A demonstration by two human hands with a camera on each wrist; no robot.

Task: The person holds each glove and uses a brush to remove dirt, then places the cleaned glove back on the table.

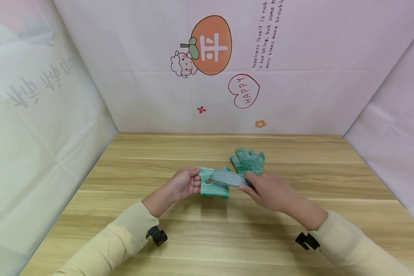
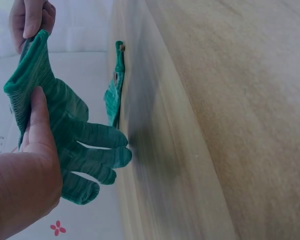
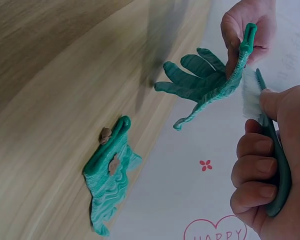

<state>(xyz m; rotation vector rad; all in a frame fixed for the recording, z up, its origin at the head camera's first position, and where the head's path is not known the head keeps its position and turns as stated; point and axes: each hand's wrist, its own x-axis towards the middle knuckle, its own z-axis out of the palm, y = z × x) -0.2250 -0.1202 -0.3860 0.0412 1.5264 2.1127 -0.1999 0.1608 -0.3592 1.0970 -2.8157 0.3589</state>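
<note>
My left hand (image 1: pixel 184 184) pinches a green-and-white knitted glove (image 1: pixel 212 190) by its cuff, above the table. The glove's fingers hang down in the left wrist view, and a brown spot (image 1: pixel 208 181) marks its upper face. My right hand (image 1: pixel 274 191) grips a brush (image 1: pixel 227 178) by its dark green handle (image 3: pixel 284 175). Its pale bristles (image 3: pixel 251 95) face the glove, right at its fabric near the cuff. Beyond the right hand a second green glove (image 1: pixel 250 159) lies on the table. Brown lumps (image 3: pixel 113 164) sit on that glove near its cuff.
The wood-grain table (image 1: pixel 207 237) stretches under both hands. A white printed sheet (image 1: pixel 141 76) stands along its back edge, with more white sheets on the left and right. Dark wrist cameras (image 1: pixel 156 235) are strapped at both sleeves.
</note>
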